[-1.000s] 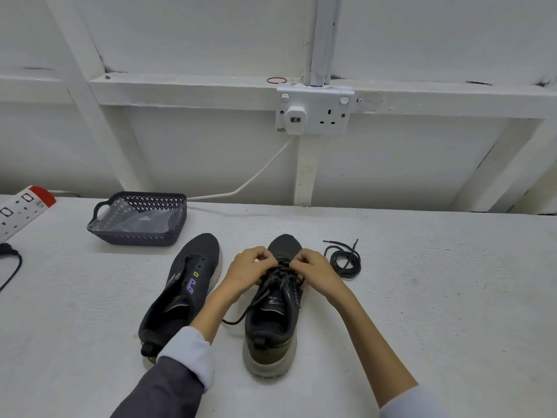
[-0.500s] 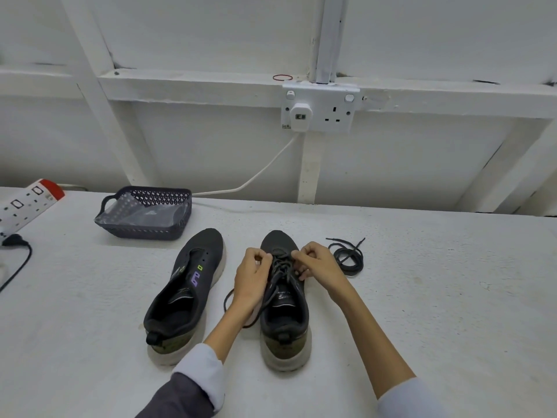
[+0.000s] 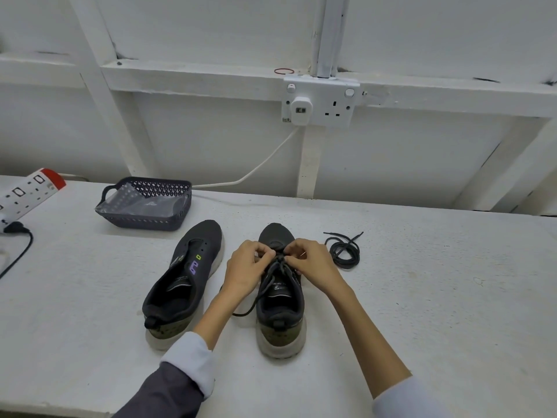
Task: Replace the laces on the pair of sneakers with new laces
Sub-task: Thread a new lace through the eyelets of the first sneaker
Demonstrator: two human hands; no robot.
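Sneakers [image 3: 208,239] two, loose lace [image 3: 346,263] one (coiled)

Two arms in shot, and the clothing differs from side to side. On the left there's a dark grey outer sleeve [image 3: 162,393], matte and a little creased. A broad pale cuff [image 3: 190,362] is turned back over its end, whitish with a soft rolled edge. Past that cuff the forearm is bare right down to the left hand [image 3: 245,268]. On the right, only a sliver of pale sleeve [image 3: 401,399] shows at the bottom edge. That forearm is bare for its whole length, and the right hand [image 3: 313,262] is bare too.
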